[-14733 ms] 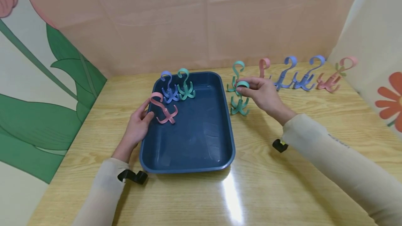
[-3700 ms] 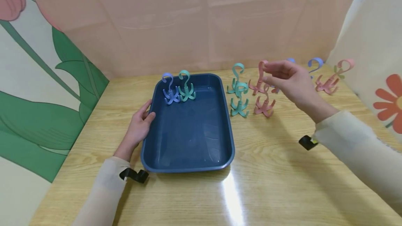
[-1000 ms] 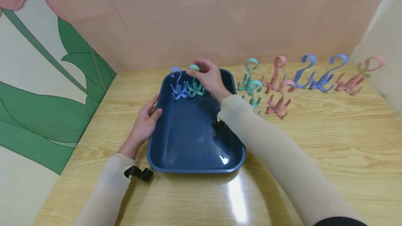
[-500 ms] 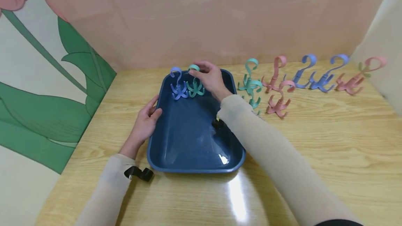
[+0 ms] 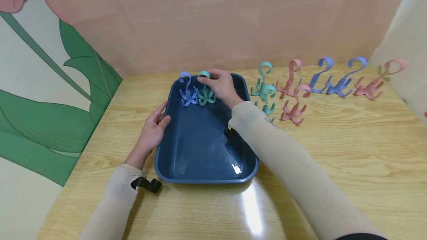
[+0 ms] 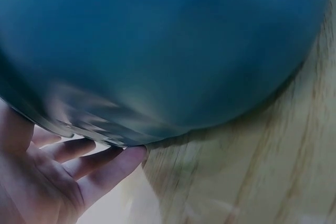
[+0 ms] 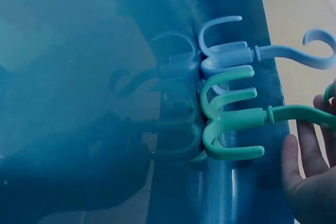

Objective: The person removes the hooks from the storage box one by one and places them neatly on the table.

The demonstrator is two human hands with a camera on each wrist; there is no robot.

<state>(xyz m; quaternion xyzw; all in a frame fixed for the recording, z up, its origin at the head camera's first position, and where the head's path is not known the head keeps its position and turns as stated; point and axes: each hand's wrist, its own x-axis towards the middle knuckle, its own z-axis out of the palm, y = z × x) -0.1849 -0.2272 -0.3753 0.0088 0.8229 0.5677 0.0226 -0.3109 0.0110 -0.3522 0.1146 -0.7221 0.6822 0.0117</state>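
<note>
At the far end of a dark blue plastic tray (image 5: 207, 140), my right hand (image 5: 223, 86) pinches the top curl of a green multi-prong hook hanger (image 5: 206, 97). Its prongs (image 7: 231, 153) are down in the tray, as the right wrist view shows. Close beside it on the left stands a blue hook hanger (image 5: 189, 97), untouched. My left hand (image 5: 151, 132) rests at the tray's left side, its thumb at the rim. In the left wrist view the fingers (image 6: 113, 174) reach out fairly straight against the outer wall.
Right of the tray, two green hangers (image 5: 265, 80), two pink hangers (image 5: 293, 112), two blue hangers (image 5: 341, 82) and a far-right pink hanger (image 5: 370, 86) stand on the wooden table (image 5: 333, 151). A pinkish wall covering (image 5: 220, 25) rises behind.
Since the first frame, a pink hanger has gone from the tray to the table's front row. My right hand moved left to the tray's green hanger and barely shifts in the last second.
</note>
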